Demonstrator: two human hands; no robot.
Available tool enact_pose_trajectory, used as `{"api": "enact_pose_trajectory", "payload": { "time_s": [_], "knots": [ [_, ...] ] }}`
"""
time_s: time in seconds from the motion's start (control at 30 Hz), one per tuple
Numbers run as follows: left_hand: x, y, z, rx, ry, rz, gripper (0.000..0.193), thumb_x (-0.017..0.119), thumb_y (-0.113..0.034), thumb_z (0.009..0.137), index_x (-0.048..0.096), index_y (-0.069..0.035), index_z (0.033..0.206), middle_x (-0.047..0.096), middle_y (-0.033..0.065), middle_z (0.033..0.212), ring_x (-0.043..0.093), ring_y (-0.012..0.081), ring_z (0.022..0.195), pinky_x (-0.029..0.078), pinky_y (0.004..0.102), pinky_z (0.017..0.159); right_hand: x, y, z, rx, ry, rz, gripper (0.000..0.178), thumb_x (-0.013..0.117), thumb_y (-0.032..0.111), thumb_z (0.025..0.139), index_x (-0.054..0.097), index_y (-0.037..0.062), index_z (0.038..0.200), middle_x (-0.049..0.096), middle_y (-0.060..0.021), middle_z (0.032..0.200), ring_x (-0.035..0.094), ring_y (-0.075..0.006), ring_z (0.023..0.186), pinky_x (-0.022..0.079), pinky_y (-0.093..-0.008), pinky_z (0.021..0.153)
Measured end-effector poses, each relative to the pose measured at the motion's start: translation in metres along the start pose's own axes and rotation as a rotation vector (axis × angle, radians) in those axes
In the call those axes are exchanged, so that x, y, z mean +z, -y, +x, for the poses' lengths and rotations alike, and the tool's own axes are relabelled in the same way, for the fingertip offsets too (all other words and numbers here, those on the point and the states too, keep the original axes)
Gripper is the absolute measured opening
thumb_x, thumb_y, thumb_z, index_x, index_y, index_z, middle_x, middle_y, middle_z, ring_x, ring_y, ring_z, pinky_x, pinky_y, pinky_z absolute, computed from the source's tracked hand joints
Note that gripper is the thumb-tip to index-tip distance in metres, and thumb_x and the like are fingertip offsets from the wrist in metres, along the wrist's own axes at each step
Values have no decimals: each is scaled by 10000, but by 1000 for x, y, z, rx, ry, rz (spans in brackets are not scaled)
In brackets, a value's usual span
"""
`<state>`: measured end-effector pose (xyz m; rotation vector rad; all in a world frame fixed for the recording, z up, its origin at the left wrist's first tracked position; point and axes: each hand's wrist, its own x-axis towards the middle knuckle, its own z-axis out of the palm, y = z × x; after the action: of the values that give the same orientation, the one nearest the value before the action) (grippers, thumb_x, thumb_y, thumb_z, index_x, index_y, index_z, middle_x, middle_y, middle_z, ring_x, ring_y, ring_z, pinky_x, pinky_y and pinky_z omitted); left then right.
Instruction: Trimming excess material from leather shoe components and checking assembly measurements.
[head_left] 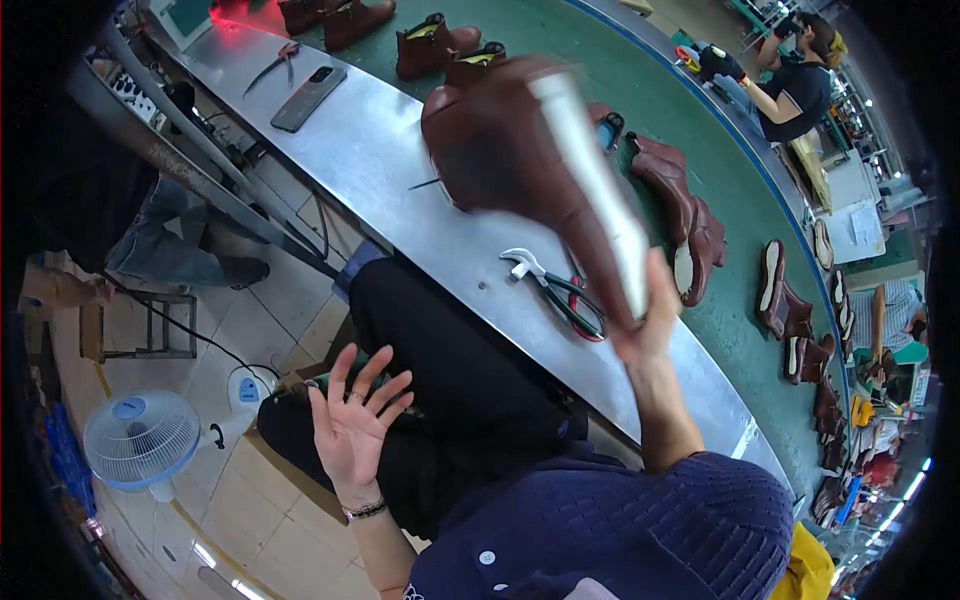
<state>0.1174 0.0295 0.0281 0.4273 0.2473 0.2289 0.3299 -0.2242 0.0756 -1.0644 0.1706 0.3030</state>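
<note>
A brown ankle boot point(500, 150) with a white sole point(590, 170) is in my right hand point(650, 318), which grips it near its narrow lower end. The boot is lifted above the metal bench edge and partly smeared by motion. Below it on the metal lie pincers point(548, 285) with dark handles, next to a red-handled tool point(580, 305) partly covered by the boot. My left hand point(358, 415) is held over my lap, palm up with fingers spread, and has nothing in it.
Brown boots point(680, 215) stand and lie along a green conveyor belt point(735, 340). On the metal ledge point(365, 140) are a phone point(309, 98) and a slim plier-like tool point(275, 68). A fan point(142, 440) stands at the lower left. A co-worker point(795, 90) is across the belt.
</note>
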Motion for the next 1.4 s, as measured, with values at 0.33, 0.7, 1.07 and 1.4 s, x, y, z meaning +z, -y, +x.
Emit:
{"api": "enact_pose_trajectory", "payload": {
  "time_s": [0.33, 0.7, 1.07, 1.4],
  "knots": [
    [-13, 4, 1, -24, -19, 164, 523, 345, -389, 1035, 362, -28, 1413, 407, 269, 1424, 498, 421, 1234, 404, 520, 1027, -98, 28, 155, -808, -476, -1069, 465, 700, 338, 870, 637, -24, 1154, 706, -153, 978, 664, -209, 855, 508, -345, 793],
    [-14, 8, -7, -7, -57, 252, 495, 410, -360, 1016, 392, -24, 1379, 454, 252, 1390, 515, 407, 1217, 412, 513, 1020, -45, -2, 186, -874, -233, -1492, 378, 730, 284, 802, 659, 87, 1116, 659, -119, 892, 633, -268, 776, 498, -375, 723],
    [10, 7, -20, 21, -77, 412, 532, 512, -354, 981, 412, 7, 1358, 496, 232, 1355, 554, 342, 1186, 444, 431, 994, 10, 79, 137, -694, 115, -720, 170, 695, 172, 888, 686, 2, 883, 602, 46, 736, 464, -20, 589, 329, -177, 519],
    [55, 30, 14, 210, 306, 1237, 990, 852, -147, 669, 309, -54, 1492, 347, 166, 1514, 351, 299, 1393, 272, 356, 1128, 105, 27, -4, 55, 761, -576, 191, 721, 212, 863, 686, 49, 770, 556, 82, 622, 411, 7, 525, 264, -187, 465]
  ]
}}
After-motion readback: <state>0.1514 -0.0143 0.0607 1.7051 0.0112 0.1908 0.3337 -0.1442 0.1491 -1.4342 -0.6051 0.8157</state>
